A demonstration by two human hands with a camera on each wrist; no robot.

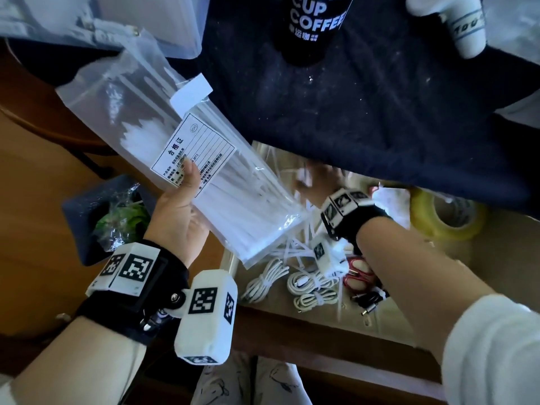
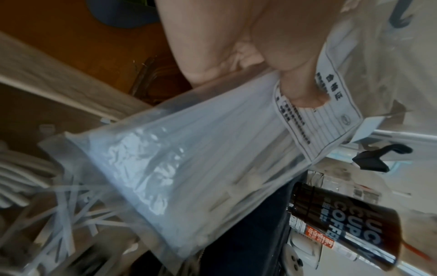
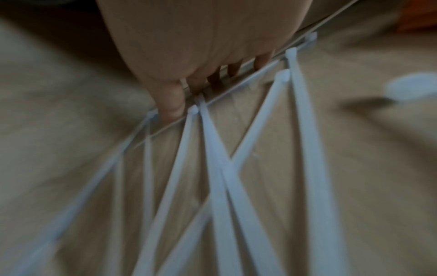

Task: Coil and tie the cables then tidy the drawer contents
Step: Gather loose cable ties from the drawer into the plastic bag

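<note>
My left hand [image 1: 187, 197] holds up a clear bag of white zip ties [image 1: 233, 200] by its labelled side, the thumb [image 2: 305, 93] pressed on the label. The bag [image 2: 189, 168] hangs over the left end of the open drawer [image 1: 482, 258]. My right hand [image 1: 318, 179] reaches deep into the drawer under the desk edge, fingers [image 3: 172, 104] straight and touching the heads of loose zip ties [image 3: 217, 168]. Three tied white cable coils [image 1: 309, 283] lie at the drawer's front, with a red cable [image 1: 359, 273] and a black cable [image 1: 369, 301] beside them.
A black coffee cup [image 1: 312, 24] stands on a dark cloth [image 1: 380, 112] covering the desk above the drawer. A yellow tape roll [image 1: 450, 217] and crumpled white paper [image 1: 391, 203] sit in the drawer's right part. A dark bin [image 1: 87, 211] is on the floor at left.
</note>
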